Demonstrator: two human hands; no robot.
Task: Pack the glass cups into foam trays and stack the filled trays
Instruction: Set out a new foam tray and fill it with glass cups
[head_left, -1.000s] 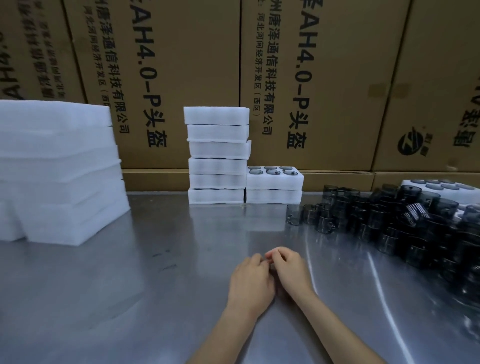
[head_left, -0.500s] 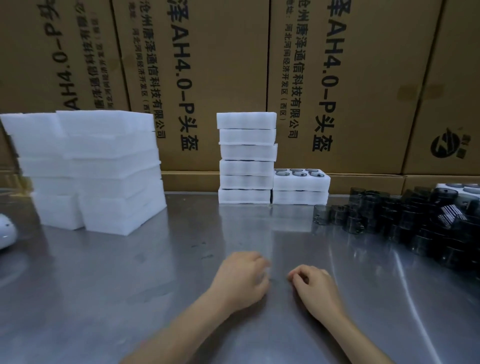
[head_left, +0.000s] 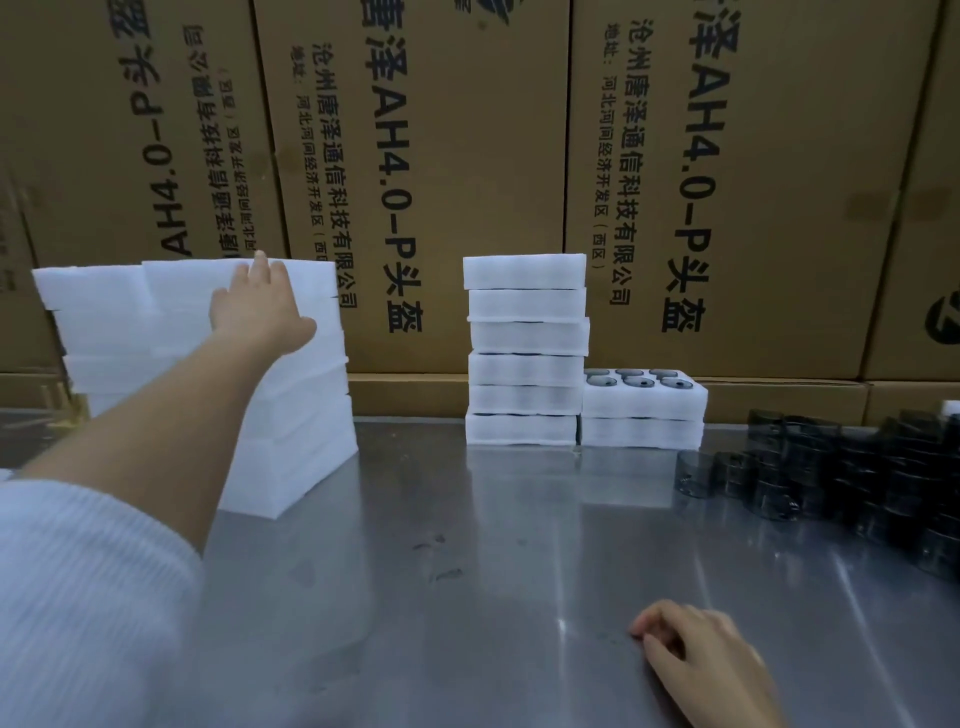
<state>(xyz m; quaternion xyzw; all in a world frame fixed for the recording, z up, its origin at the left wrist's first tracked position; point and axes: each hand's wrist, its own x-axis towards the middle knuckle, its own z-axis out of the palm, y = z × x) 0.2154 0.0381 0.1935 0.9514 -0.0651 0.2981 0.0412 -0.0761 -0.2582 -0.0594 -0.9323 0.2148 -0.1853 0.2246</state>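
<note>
Foam trays (head_left: 291, 415) stacked far left, left hand (head_left: 260, 306) flat on top, gripping nothing, right hand (head_left: 696, 654) idle, glass cups (head_left: 852, 483) heaped right: lift one tray cleanly

We see a glossy, scuffed metal desk (head_left: 493, 597), matt white foam trays (head_left: 524, 338), dark shiny glass cups (head_left: 857, 483), and matt cardboard boxes (head_left: 467, 156).

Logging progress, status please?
Left hand fingers on top of empty foam stack. Right hand idle on table. Glass cups untouched. Nothing in the way.
</note>
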